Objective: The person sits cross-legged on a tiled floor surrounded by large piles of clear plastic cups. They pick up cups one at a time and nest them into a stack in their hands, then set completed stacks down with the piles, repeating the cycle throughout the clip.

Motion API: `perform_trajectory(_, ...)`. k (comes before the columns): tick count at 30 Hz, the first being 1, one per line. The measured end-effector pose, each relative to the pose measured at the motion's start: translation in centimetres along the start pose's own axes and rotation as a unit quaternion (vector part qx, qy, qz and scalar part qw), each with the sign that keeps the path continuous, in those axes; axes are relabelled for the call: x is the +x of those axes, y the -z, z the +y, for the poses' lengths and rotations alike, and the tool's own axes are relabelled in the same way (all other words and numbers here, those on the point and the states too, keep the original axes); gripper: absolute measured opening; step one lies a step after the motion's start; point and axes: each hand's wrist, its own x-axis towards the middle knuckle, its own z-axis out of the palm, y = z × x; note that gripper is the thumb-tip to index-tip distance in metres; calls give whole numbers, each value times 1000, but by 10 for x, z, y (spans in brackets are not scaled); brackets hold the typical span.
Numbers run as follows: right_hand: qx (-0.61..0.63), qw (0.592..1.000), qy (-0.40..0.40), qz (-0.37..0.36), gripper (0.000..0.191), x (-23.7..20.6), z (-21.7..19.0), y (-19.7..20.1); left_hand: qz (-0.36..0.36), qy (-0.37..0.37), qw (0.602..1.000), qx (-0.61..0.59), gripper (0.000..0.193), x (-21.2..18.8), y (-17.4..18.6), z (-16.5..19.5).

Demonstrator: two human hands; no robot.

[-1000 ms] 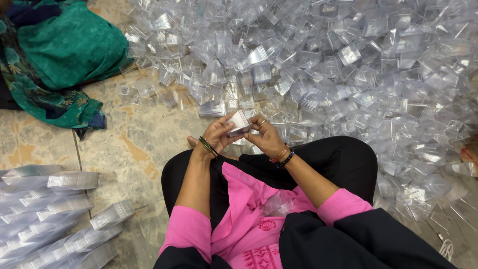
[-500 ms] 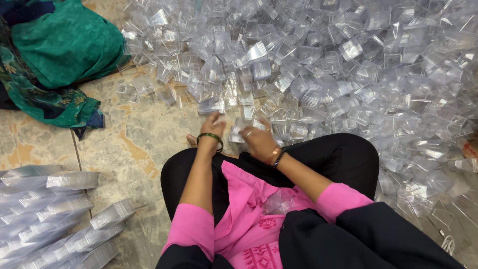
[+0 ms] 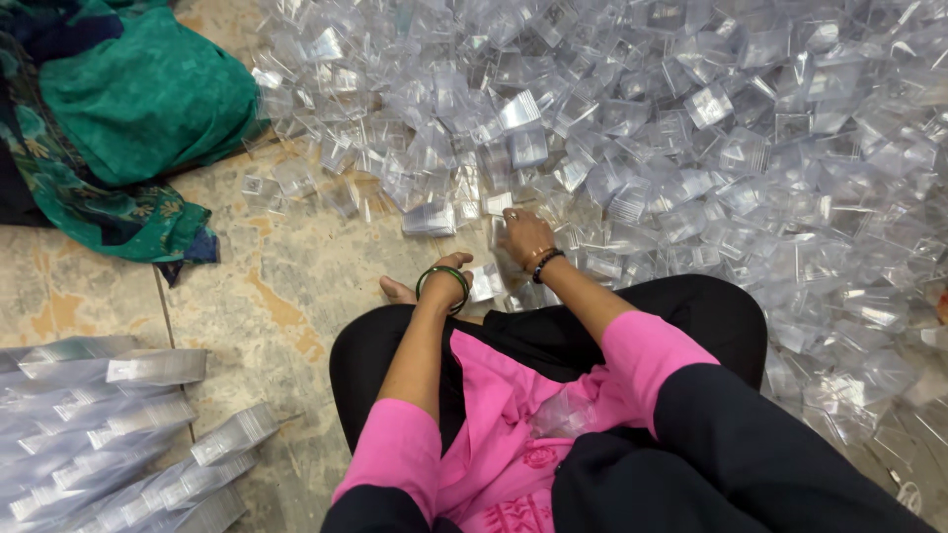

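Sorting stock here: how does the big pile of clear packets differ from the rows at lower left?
The pile is loose and jumbled, packets lying every way; the rows are stacked neatly in long bundles. The right hand reaches into the pile; no hand touches the rows. Both are clear plastic on the floor.

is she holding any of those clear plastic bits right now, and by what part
The left hand holds a small clear plastic piece by its near edge. The right hand reaches into the clear plastic pile; whether its fingers grip anything cannot be told.

green cloth lies on stone floor.
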Motion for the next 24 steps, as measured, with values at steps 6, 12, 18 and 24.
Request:
perform_trajectory(6,368,928,-6,60,25,-26,-2,6,126,-78,956,-254,70,10,0,0)
perform_trajectory(12,307,936,117,129,24,-10,-44,19,78,6,865,-496,75,9,14,5)
perform_trajectory(18,114,960,179,184,15,44,-40,24,138,29,900,-413,73,8,17,0)
perform_trajectory(24,475,871,-94,-78,27,-13,-2,15,-55,-81,894,-437,71,4,5,8)
